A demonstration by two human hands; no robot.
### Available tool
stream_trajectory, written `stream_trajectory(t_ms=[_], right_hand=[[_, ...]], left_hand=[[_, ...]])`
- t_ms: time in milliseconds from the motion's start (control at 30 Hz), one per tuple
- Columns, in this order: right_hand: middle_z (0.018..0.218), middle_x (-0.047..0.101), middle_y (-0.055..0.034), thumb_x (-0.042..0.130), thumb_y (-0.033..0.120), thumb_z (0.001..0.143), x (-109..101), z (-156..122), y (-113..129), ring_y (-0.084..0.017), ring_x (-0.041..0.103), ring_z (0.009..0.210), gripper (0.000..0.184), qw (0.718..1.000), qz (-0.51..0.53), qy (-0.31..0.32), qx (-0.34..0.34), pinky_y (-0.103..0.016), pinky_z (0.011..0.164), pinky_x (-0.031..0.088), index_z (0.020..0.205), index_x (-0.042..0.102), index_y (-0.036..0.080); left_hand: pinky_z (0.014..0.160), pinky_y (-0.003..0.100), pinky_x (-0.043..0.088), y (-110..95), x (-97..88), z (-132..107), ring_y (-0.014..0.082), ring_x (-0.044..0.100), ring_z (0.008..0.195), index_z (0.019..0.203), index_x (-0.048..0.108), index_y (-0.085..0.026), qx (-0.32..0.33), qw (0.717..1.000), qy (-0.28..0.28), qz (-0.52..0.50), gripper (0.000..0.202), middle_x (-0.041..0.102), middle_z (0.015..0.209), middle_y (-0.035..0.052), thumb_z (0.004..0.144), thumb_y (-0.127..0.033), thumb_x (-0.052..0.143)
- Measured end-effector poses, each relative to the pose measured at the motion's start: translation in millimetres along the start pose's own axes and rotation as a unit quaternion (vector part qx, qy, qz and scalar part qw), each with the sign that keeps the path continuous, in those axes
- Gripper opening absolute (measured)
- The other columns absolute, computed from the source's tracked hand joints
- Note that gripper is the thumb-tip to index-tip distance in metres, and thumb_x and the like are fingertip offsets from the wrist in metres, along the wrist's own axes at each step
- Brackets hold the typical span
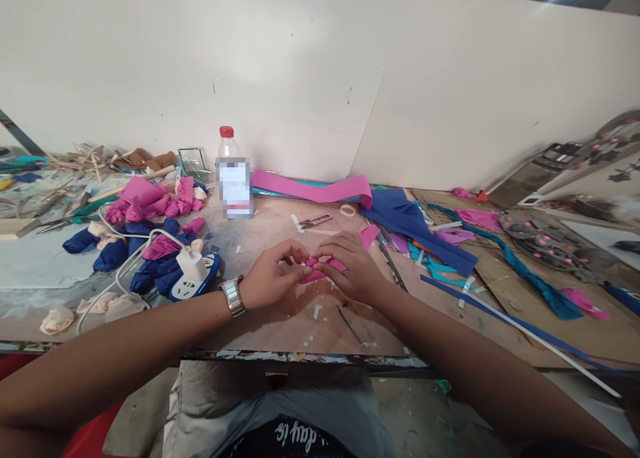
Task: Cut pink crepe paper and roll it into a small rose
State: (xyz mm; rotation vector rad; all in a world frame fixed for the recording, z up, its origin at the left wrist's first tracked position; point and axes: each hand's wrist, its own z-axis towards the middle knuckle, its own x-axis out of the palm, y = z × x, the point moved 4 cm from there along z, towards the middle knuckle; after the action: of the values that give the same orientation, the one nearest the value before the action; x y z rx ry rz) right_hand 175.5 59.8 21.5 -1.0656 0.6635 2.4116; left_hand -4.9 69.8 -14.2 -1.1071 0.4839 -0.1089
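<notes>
A small piece of pink crepe paper (315,276) is pinched between my two hands, low over the middle of the table. My left hand (280,275), with a watch (233,296) on its wrist, grips its left end between thumb and fingertips. On the other side my right hand (353,268) closes its thumb and fingers on the same paper, partly covering it. Beyond my hands lie a pair of thread snips (316,221) and a tape ring (347,210). A long pink crepe strip (310,190) stretches along the wall.
Pink paper bundles (145,195) and blue paper bundles (155,271) crowd the left, beside a power strip (200,281) with a white cable. A phone (235,191) leans on a red-capped bottle (227,138). Blue paper (420,228) and a white stick (540,338) lie right.
</notes>
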Motion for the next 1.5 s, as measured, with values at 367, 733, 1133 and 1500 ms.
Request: stream_trajectory(t_ms=[367, 733, 1133, 1500], right_hand=[[0.091, 0.075, -0.0044, 0.066, 0.044, 0.097, -1.2, -0.3, -0.8, -0.022, 0.063, 0.088, 0.021, 1.0, 0.02, -0.023, -0.008, -0.041, 0.088, 0.043, 0.098, 0.067, 0.022], [0.082, 0.072, -0.0034, 0.06, 0.037, 0.099, -1.0, 0.2, 3.4, -0.022, 0.062, 0.084, 0.019, 0.999, 0.029, -0.02, 0.012, -0.041, 0.086, 0.043, 0.087, 0.066, 0.023], [0.082, 0.071, -0.0033, 0.06, 0.036, 0.098, 0.4, -0.7, 1.9, -0.021, 0.062, 0.083, 0.018, 0.999, 0.027, -0.011, 0.021, -0.041, 0.087, 0.043, 0.086, 0.064, 0.022], [0.083, 0.07, -0.0028, 0.061, 0.031, 0.095, -1.2, -0.3, 4.8, -0.022, 0.061, 0.084, 0.012, 0.999, 0.032, -0.003, 0.02, -0.041, 0.088, 0.042, 0.086, 0.063, 0.023]], left_hand=[[0.081, 0.031, 0.05, -3.0, 1.3, 1.5, 0.0179, 0.067, 0.09, 0.119, 0.06, -0.016, -0.011, 0.995, 0.007, -0.103, 0.031, 0.072, 0.099, 0.0081, 0.093, -0.033, 0.066], [0.082, 0.031, 0.051, -2.6, 1.9, 1.6, 0.0177, 0.067, 0.09, 0.103, 0.069, -0.016, -0.021, 0.995, 0.004, -0.094, 0.024, 0.074, 0.1, 0.0082, 0.091, -0.037, 0.069], [0.083, 0.032, 0.05, -3.8, 0.8, 1.4, 0.0185, 0.066, 0.09, 0.105, 0.07, -0.016, -0.01, 0.996, 0.018, -0.083, 0.024, 0.074, 0.098, 0.0083, 0.089, -0.034, 0.071], [0.082, 0.031, 0.051, -3.0, 0.6, 1.5, 0.0173, 0.065, 0.086, 0.096, 0.07, -0.015, -0.006, 0.995, 0.024, -0.099, 0.018, 0.073, 0.093, 0.0076, 0.089, -0.032, 0.07]])
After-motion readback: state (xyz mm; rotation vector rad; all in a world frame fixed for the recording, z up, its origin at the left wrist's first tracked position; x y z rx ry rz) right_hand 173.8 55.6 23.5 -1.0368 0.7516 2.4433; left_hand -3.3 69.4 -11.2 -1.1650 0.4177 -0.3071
